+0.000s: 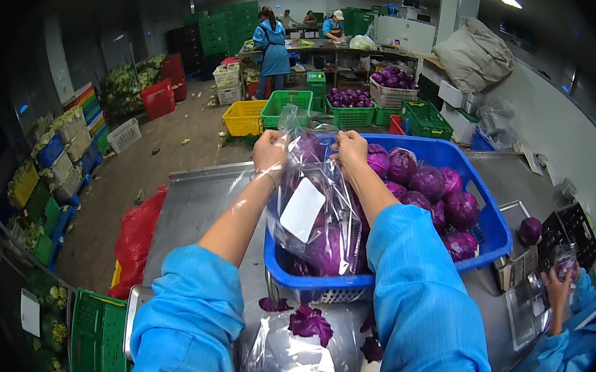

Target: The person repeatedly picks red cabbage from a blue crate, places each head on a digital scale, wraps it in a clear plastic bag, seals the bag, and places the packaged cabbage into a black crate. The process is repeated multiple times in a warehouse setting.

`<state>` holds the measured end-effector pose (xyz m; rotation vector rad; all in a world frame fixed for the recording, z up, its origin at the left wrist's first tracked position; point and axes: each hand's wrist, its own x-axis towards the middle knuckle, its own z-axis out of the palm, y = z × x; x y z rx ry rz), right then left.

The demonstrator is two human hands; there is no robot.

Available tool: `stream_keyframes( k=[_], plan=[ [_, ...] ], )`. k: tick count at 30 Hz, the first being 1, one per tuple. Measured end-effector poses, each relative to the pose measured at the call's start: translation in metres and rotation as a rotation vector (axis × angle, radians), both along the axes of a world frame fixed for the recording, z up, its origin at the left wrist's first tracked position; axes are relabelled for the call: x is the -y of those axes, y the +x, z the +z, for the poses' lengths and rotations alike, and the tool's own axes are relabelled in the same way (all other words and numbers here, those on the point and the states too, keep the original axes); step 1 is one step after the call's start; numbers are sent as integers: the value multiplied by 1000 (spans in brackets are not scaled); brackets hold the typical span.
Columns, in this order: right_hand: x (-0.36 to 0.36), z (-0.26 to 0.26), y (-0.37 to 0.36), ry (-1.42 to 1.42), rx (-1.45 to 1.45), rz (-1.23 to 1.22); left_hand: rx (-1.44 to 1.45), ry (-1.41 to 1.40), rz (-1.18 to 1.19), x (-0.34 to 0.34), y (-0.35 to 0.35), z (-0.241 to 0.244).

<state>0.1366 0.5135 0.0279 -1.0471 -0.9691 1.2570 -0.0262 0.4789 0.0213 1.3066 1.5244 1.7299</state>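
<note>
My left hand (270,154) and my right hand (350,150) pinch opposite sides of a clear plastic bag (345,219) and hold it up over a blue plastic basket (490,232). The bag bears a white label (302,209). A red cabbage (306,147) shows through the film between my hands; I cannot tell whether it is inside the bag or behind it. Several more red cabbages (427,181) fill the basket to the right of my right wrist. Below the basket, loose cabbage leaves (311,324) lie on a stack of clear bags (303,367).
The basket stands on a steel table (201,199). At right, a co-worker's hands (557,286) hold a bagged cabbage near a weighing scale (517,266). A red mesh sack (136,241) hangs by the left edge. Beyond are yellow (244,117) and green crates (287,106).
</note>
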Motion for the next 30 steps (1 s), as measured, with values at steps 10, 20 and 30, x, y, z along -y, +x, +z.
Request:
stream_keyframes(
  k=[10,20,30],
  plan=[
    [-110,-100,-4,20,743,76,-485,-90,25,-69,12,-41],
    [42,22,-33,314,614,189,-107,285,107,57,-15,12],
    [288,-12,-162,315,531,645,51,194,478,342,-105,-33]
  ],
)
